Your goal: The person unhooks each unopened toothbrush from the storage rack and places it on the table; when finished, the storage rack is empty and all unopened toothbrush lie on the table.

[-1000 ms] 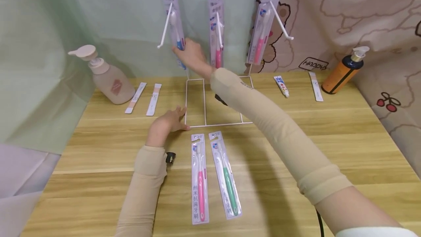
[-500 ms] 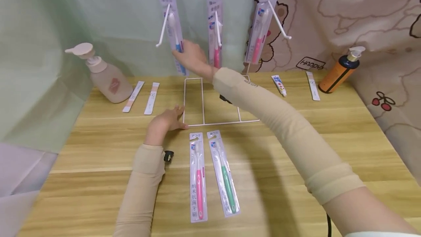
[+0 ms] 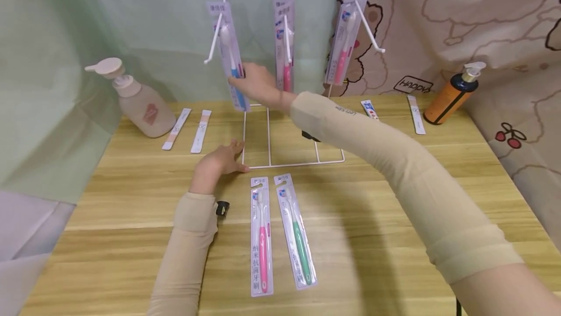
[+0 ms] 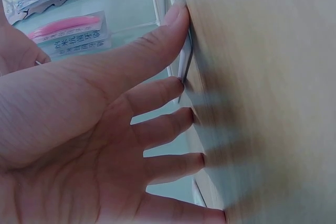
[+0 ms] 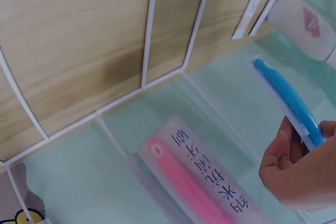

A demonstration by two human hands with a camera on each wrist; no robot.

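A white wire display rack (image 3: 292, 161) stands on the wooden table (image 3: 394, 184), with packaged toothbrushes hanging from its three hooks. My right hand (image 3: 254, 80) pinches the lower part of the blue toothbrush pack (image 3: 230, 55) on the left hook; the right wrist view shows the blue handle (image 5: 289, 100) between fingers and thumb. My left hand (image 3: 221, 160) rests open on the table, its fingertips (image 4: 178, 11) pressing the rack's base wire (image 4: 185, 61) at the front left corner. A pink toothbrush pack (image 3: 261, 235) and a green one (image 3: 295, 231) lie flat in front of the rack.
A beige pump bottle (image 3: 136, 99) stands back left with two sachets (image 3: 188, 128) beside it. At back right are an orange pump bottle (image 3: 453, 94), a small tube (image 3: 368, 109) and a sachet (image 3: 414, 114). Pink packs hang on the middle hook (image 3: 285, 38) and right hook (image 3: 344, 38).
My right hand has tilted the blue pack's bottom toward me and slid it outward along the left hook. The left hand has kept still on the rack's base.
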